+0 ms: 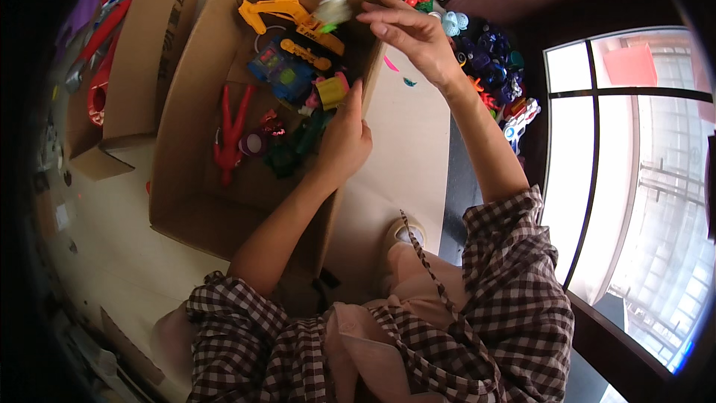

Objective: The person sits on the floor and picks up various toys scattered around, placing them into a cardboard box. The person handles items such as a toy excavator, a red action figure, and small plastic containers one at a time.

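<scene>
A cardboard box [187, 117] stands before me with its top uncovered and toys inside. My left hand [345, 143] holds its right-hand wall, one finger lying along the rim. Just beyond that finger is a yellow toy piece [331, 92]. My right hand [414, 33] is above the far right corner, fingers apart and holding nothing. A motion-blurred whitish object [334, 8] is just left of those fingertips, too smeared to identify. Below it in the box are a yellow toy excavator [282, 8], a blue toy vehicle [282, 70] and a red toy figure [228, 140].
Another cardboard box [148, 45] with red toys [106, 56] stands on the left. Dark blue toys [486, 53] are heaped along the right, near a white toy gun [520, 117]. A pink piece [391, 64] lies on the pale floor. A window [626, 179] is at far right.
</scene>
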Demonstrator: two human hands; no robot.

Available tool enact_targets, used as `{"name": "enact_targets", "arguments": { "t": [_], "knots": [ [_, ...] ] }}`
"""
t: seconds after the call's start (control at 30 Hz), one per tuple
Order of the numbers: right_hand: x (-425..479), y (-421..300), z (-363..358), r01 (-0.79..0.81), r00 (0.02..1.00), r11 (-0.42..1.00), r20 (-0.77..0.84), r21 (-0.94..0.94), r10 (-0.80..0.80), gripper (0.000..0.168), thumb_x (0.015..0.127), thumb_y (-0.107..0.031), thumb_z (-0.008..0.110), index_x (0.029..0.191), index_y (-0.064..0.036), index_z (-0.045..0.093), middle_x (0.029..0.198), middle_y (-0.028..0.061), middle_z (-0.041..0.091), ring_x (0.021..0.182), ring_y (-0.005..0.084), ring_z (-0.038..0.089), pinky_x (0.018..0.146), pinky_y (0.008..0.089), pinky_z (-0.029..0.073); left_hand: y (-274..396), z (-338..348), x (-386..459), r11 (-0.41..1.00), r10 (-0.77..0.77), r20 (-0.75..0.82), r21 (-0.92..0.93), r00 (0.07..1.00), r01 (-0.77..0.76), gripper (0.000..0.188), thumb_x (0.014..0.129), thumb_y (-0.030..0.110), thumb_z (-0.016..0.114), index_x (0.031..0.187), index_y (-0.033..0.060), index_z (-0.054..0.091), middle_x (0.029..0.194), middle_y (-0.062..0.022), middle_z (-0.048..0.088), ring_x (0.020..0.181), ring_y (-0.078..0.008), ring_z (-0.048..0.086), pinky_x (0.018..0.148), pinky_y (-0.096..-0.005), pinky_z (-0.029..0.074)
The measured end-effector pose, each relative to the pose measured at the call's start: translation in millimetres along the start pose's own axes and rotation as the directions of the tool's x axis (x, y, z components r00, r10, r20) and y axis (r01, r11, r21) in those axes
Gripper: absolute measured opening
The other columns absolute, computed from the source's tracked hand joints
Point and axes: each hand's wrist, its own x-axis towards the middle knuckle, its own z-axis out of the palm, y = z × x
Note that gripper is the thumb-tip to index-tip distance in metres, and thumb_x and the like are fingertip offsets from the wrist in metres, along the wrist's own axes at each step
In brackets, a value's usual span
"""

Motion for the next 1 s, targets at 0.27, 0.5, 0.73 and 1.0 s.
{"name": "enact_targets", "arguments": {
  "t": [0.27, 0.5, 0.73, 1.0],
  "knots": [
    [-29, 121, -49, -0.46, 0.685, 0.885, -0.662, -0.07, 0.303, 0.016, 0.065, -0.006, 0.053, 0.081, -0.001, 0.056, 0.074, 0.0106, 0.057, 0.064, 0.0155, 0.055, 0.062, 0.0235, 0.042, 1, 5, 3, 0.998, -0.002, 0.032, -0.055, 0.999, 0.004, 0.053, 0.067, -0.007, 0.038, 0.117, -0.0034, 0.022, 0.113, -0.0244, 0.036, 0.104, -0.0347, 0.037, 0.085, -0.0346, 0.033],
    [-115, 169, -35, -0.274, 0.829, 0.154, -0.153, -0.949, 0.538, 0.026, 0.072, -0.013, 0.045, 0.098, -0.014, 0.046, 0.099, 0.0145, 0.041, 0.089, 0.0284, 0.046, 0.07, 0.0357, 0.043, 3, 2, 2, 1.0, -0.023, 0.027, -0.006, 0.999, 0.023, 0.053, 0.068, -0.007, 0.038, 0.118, -0.0025, 0.022, 0.113, -0.024, 0.036, 0.103, -0.0346, 0.037, 0.084, -0.0351, 0.033],
    [-103, 171, -55, -0.499, 0.863, 0.461, -0.374, -0.734, 0.339, 0.01, 0.065, -0.013, 0.054, 0.073, -0.007, 0.056, 0.065, 0.015, 0.056, 0.062, 0.0273, 0.056, 0.057, 0.0341, 0.045, 3, 4, 3, 1.0, 0.011, 0.024, -0.021, 1.0, -0.01, 0.053, 0.067, -0.007, 0.039, 0.118, -0.0028, 0.023, 0.113, -0.0243, 0.036, 0.103, -0.0349, 0.038, 0.084, -0.035, 0.033],
    [6, 33, -12, -0.158, 0.947, 0.967, -0.248, 0.2, 0.206, 0.012, 0.076, -0.01, 0.053, 0.081, 0.0, 0.052, 0.075, 0.0053, 0.056, 0.063, 0.0104, 0.053, 0.058, 0.0215, 0.043, 3, -2, 0, 0.999, -0.038, 0.033, -0.009, 0.999, 0.038, 0.053, 0.068, -0.007, 0.038, 0.118, -0.0035, 0.022, 0.113, -0.0248, 0.035, 0.103, -0.0345, 0.037, 0.085, -0.0345, 0.033]
  ]
}}
